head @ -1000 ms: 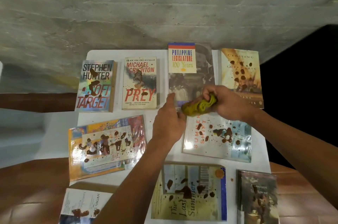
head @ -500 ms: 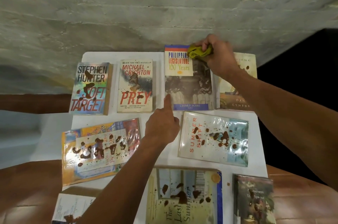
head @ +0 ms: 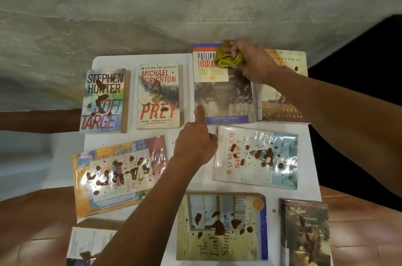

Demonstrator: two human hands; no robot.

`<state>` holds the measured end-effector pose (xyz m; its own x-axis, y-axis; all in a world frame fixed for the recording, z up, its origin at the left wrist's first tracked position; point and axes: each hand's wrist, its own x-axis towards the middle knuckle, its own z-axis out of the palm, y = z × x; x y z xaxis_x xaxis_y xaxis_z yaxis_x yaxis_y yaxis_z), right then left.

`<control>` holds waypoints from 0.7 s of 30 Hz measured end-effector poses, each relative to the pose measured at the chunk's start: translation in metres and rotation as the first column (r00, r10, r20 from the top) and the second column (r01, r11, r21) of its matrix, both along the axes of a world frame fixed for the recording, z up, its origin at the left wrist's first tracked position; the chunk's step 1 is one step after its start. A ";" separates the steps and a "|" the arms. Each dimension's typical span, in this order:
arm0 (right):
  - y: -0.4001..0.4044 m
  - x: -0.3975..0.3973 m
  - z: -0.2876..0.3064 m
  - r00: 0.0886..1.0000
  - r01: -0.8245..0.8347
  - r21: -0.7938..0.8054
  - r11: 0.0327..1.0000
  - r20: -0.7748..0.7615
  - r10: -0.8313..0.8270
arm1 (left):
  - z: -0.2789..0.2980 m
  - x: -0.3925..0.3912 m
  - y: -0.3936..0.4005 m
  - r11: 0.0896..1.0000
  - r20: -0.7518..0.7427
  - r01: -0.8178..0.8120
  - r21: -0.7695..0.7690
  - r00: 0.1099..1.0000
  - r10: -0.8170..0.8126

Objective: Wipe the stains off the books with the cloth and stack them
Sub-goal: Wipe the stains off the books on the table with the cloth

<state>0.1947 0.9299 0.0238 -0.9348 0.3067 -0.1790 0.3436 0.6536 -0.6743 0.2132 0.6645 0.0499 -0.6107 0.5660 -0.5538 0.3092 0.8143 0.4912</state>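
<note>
Against concrete wall [head: 152, 4], white table [head: 104, 61], stained books [head: 254, 157]

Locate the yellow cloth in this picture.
In the head view, the yellow cloth is bunched in the right hand on the top right corner of the Philippine Legislature book, far row, left of the Crossing book.

Book covers read "SOFT TARGET" [head: 104, 100], "PREY" [head: 159, 96], "SUMMER SHIFT" [head: 255, 157].
</note>
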 end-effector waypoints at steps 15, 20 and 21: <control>-0.062 0.091 0.002 0.995 -0.100 -0.113 0.989 0.019 0.103 | 0.004 -0.002 -0.002 1.000 0.011 -0.001 0.017 1.000 0.001; -0.080 0.114 0.003 0.997 -0.065 -0.222 0.973 0.015 0.070 | 0.004 -0.002 0.000 1.000 0.000 0.006 0.021 1.000 -0.006; -0.083 0.117 0.003 0.998 -0.062 -0.262 0.963 0.015 0.068 | 0.005 -0.002 -0.001 1.000 0.001 0.008 0.027 1.000 -0.008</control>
